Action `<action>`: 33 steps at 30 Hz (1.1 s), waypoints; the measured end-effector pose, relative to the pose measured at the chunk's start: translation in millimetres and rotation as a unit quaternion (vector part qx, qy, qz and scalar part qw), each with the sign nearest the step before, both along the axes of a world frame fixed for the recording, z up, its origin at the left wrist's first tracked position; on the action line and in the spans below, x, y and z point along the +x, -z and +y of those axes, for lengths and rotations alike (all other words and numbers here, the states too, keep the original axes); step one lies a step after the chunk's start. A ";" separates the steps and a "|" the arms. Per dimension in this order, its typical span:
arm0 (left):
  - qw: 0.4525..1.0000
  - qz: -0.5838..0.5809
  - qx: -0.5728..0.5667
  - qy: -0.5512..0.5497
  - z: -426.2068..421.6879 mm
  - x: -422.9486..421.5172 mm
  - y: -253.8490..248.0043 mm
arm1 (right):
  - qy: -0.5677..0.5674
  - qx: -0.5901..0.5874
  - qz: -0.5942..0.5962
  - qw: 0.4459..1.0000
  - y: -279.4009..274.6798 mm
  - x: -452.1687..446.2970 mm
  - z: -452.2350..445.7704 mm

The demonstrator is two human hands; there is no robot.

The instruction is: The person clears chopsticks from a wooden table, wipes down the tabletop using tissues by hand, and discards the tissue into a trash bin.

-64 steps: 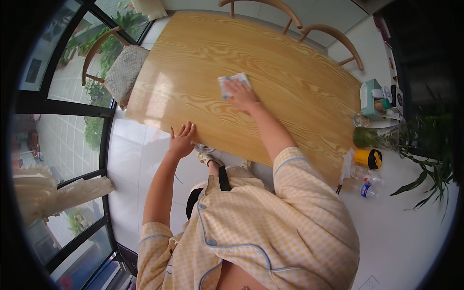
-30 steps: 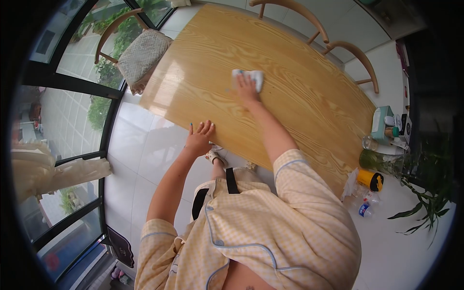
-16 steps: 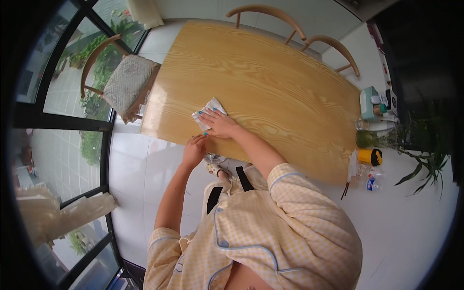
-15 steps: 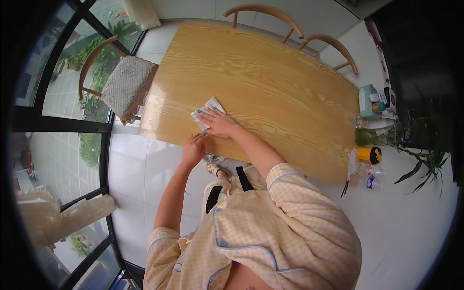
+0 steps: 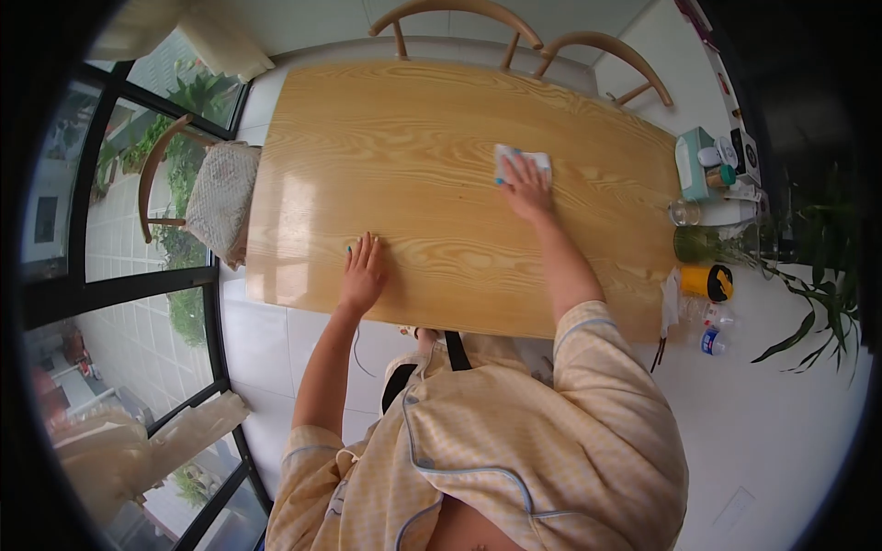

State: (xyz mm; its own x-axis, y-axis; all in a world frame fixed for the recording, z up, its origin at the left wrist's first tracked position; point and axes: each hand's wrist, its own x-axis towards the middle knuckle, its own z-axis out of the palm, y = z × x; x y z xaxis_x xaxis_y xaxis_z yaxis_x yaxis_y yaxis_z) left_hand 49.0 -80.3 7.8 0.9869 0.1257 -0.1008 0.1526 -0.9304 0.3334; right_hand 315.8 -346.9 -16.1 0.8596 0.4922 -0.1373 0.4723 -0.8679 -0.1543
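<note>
Pressing a white cloth (image 5: 543, 162) against a wooden surface (image 5: 404, 119) works best with light, even pressure through flat fingers.
The right hand (image 5: 527, 191) is open, palm down, fingers extended over the cloth without visibly gripping it; the cloth lies right of the middle, towards the far edge. The left hand (image 5: 364, 275), also open, rests nearer the near edge, left of the middle, fingers extended and nothing visibly held.

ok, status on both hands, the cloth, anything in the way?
Right hand spread over white cloth on table. Left hand open, on table. Teal box near right end, apart from both hands.
</note>
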 end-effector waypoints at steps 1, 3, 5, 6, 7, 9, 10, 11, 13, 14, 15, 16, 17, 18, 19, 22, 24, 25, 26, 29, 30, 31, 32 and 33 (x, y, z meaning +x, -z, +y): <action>1.000 0.005 0.015 0.017 0.5 5.6 0.5 | 0.045 -0.001 -0.004 0.999 1.6 3.4 -28.9; 0.999 0.026 0.023 0.039 0.4 16.2 -1.4 | 0.125 -0.011 0.001 0.992 1.9 4.8 -87.4; 0.999 0.031 0.012 0.040 -2.4 16.8 8.5 | 0.189 -0.040 0.012 0.981 0.9 -7.7 -142.8; 0.999 0.030 0.008 0.035 0.4 19.8 11.3 | 0.217 -0.058 0.011 0.974 0.3 -14.1 -163.2; 0.998 0.049 0.025 0.039 1.2 21.1 9.9 | 0.230 -0.085 0.029 0.969 -5.7 -21.9 -179.6; 0.996 0.054 0.038 0.054 7.5 26.0 5.2 | 0.240 -0.109 0.041 0.964 -16.3 -23.5 -198.9; 0.994 0.071 0.045 0.067 8.2 25.3 3.5 | 0.202 -0.139 0.040 0.969 -19.7 -22.7 -204.9; 0.995 0.072 0.044 0.062 7.8 24.6 3.8 | 0.161 -0.170 0.040 0.971 -20.0 -22.2 -208.2; 0.993 0.075 0.044 0.078 9.8 23.4 -0.2 | 0.183 -0.172 0.035 0.967 -19.3 -26.1 -198.7; 0.994 0.076 0.043 0.073 9.7 22.3 -2.1 | 0.210 -0.173 0.028 0.962 -19.5 -26.0 -193.2; 0.992 0.096 0.048 0.070 7.1 23.8 -5.8 | 0.203 -0.173 0.027 0.963 -13.7 -24.3 -190.4; 0.990 0.116 0.052 0.067 5.1 25.3 -6.8 | 0.250 -0.138 0.023 0.958 -1.8 -21.5 -188.0; 0.990 0.119 0.054 0.059 3.9 26.5 -7.7 | 0.297 -0.101 0.022 0.949 9.9 -18.8 -186.2; 0.990 0.115 0.048 0.067 4.4 27.7 -8.1 | 0.292 -0.099 0.027 0.951 15.4 -13.8 -181.5; 0.990 0.112 0.041 0.078 5.8 26.5 -8.5 | 0.319 -0.078 0.020 0.944 19.0 -8.5 -176.3; 0.990 0.115 0.030 0.075 7.1 25.6 -9.9 | 0.343 -0.078 0.024 0.936 21.6 6.9 -159.7; 0.990 0.117 0.030 0.072 6.0 26.5 -9.8 | 0.316 -0.023 -0.034 0.948 27.6 17.6 -144.6; 0.990 0.118 0.030 0.072 5.8 26.1 -10.4 | 0.235 0.014 -0.076 0.969 37.9 26.5 -129.5; 0.990 0.120 0.028 0.067 5.9 25.6 -11.2 | 0.151 0.051 -0.117 0.980 49.2 38.3 -110.6; 0.991 0.117 0.028 0.065 2.7 25.3 -13.6 | -0.019 0.121 -0.088 0.989 33.6 41.3 7.9; 0.990 0.120 0.028 0.061 1.8 25.7 -12.4 | -0.104 0.100 -0.108 0.984 36.0 40.9 46.4; 0.990 0.123 0.029 0.056 1.8 26.3 -11.4 | -0.151 0.121 -0.084 0.978 30.6 32.9 84.4; 0.991 0.123 0.030 0.052 1.6 26.2 -9.2 | -0.200 0.104 -0.058 0.973 25.3 20.5 122.5; 0.992 0.116 0.029 0.051 1.0 25.7 -6.3 | -0.226 0.156 -0.040 0.961 17.4 1.1 155.4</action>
